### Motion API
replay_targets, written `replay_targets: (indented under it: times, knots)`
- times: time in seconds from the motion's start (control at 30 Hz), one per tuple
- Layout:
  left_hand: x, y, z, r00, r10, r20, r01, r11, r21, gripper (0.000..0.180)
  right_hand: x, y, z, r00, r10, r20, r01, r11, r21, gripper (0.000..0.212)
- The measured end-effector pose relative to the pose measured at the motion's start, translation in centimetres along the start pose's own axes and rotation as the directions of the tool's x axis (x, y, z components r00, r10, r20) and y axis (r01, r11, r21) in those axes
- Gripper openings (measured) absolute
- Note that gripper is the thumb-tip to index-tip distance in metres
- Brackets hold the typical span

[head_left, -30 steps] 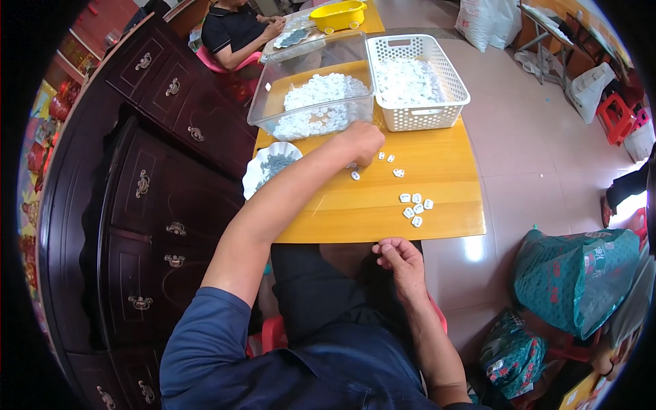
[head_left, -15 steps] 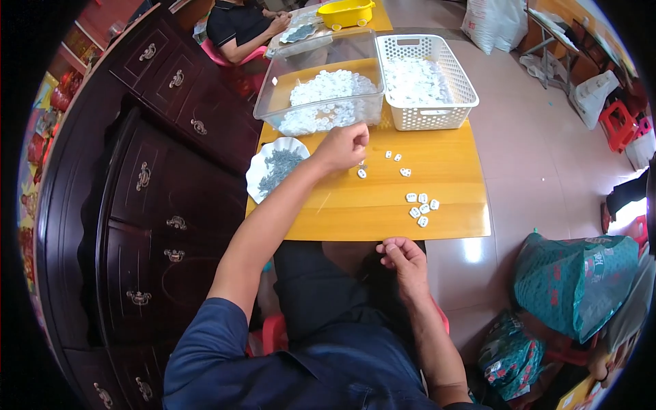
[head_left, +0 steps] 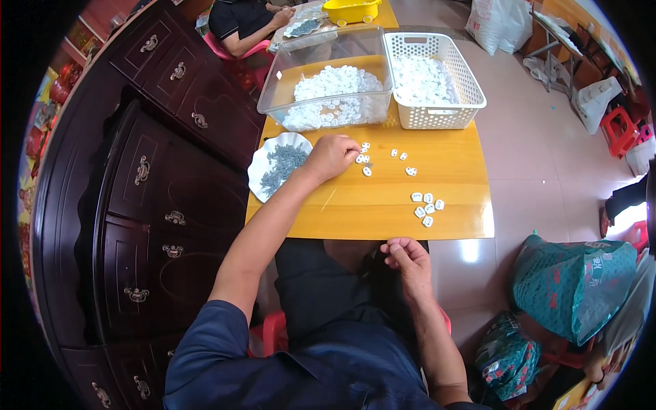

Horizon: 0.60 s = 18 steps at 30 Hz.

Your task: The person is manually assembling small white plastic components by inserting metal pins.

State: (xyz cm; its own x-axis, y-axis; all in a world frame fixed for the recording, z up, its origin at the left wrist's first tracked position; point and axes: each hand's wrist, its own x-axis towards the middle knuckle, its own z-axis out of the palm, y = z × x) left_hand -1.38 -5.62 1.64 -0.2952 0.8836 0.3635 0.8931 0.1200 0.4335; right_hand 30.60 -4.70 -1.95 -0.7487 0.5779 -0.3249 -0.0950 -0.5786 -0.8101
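Observation:
My left hand is over the yellow wooden table, fingers curled together. Its fingertips are beside a small cluster of white plastic pieces with dark holes; what they pinch, if anything, is hidden. My right hand is at the table's front edge, thumb and fingertips pressed together, and whatever is between them is too small to make out. Several white pieces with dark marks lie to the right, and a few more pieces lie farther back. Left of my left hand stands a white scalloped plate heaped with small grey parts.
A clear plastic bin of white pieces and a white perforated basket stand at the far side. Dark wooden drawers line the left. Beyond the bin a person sits near a yellow tub. Teal bags are at right.
My left hand has come down and slightly nearer, and more white pieces now show at its fingertips. My right hand has barely moved. The view has shifted slightly.

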Motion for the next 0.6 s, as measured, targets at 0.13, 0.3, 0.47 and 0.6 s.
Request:
replay_targets:
  times: [0.13, 0.3, 0.47, 0.6]
  knots:
    - [0.4, 0.6, 0.3, 0.993, -0.004, 0.117, 0.000, 0.999, 0.037, 0.010, 0.0, 0.0, 0.0, 1.000, 0.002, 0.002, -0.002, 1.000, -0.004, 0.011]
    - [0.9, 0.5, 0.9, 0.997, -0.060, 0.041, 0.056, 0.994, 0.099, 0.012, -0.1, -0.2, 0.0, 1.000, 0.011, 0.008, -0.011, 1.000, 0.009, 0.011]
    - [1.6, -0.4, 1.2, 0.997, -0.032, 0.066, 0.024, 0.993, 0.118, 0.011, -0.1, -0.2, -0.2, 1.000, 0.007, 0.012, -0.007, 1.000, 0.022, 0.012]
    - [1.9, -0.6, 0.9, 0.990, -0.033, 0.140, 0.015, 0.991, 0.129, 0.014, -0.1, -0.3, -0.2, 1.000, 0.006, 0.002, -0.006, 1.000, 0.020, 0.012]
